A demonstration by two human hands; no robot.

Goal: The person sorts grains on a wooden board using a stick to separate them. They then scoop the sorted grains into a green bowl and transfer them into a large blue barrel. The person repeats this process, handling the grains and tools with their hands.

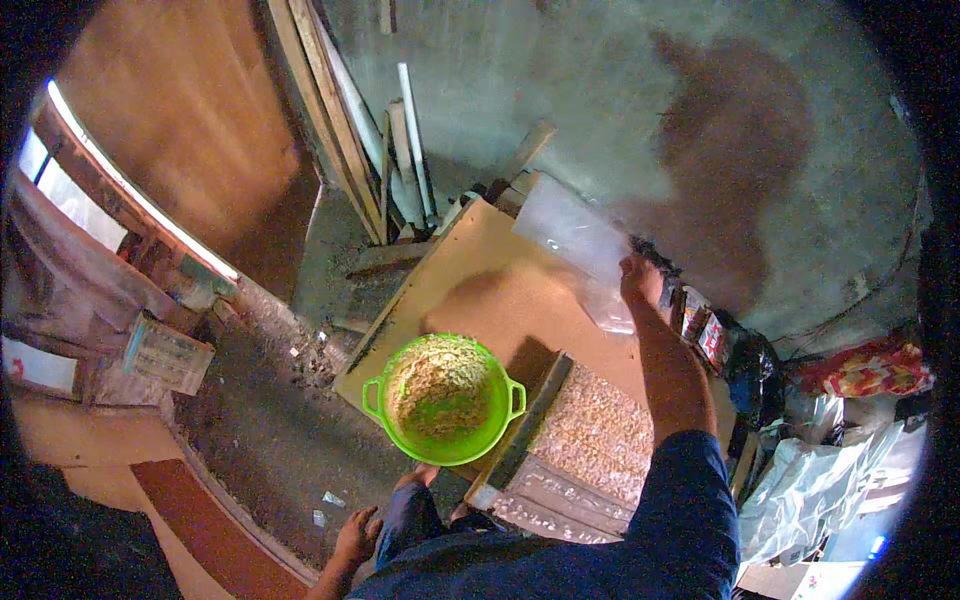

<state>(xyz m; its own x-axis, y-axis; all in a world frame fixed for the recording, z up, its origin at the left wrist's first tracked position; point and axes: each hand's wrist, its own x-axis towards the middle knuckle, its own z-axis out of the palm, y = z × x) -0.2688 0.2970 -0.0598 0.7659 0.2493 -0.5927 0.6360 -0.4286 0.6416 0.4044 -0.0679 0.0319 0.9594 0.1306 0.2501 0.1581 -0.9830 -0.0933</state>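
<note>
My right hand (642, 279) reaches to the far right of a brown board (480, 247) and touches the edge of a stack of clear plastic sheets or bags (574, 232); its finger grip is hard to make out. My left hand (358, 534) hangs low beside my leg, fingers apart, with nothing in it. A bright green plastic colander or basin with two handles (469, 442) stands at the board's near edge, partly filled with pale flaky material (442, 367). To its right, a wooden-sided tray (525, 424) holds more pale flakes (592, 427).
Wooden planks (330, 112) lean against the concrete wall (585, 67). At right lie a black plastic bag (757, 375), a red patterned cloth or bag (862, 367) and clear plastic sheeting (810, 480). Left of the board is a dark floor (255, 427) with scraps and a wooden block (169, 356).
</note>
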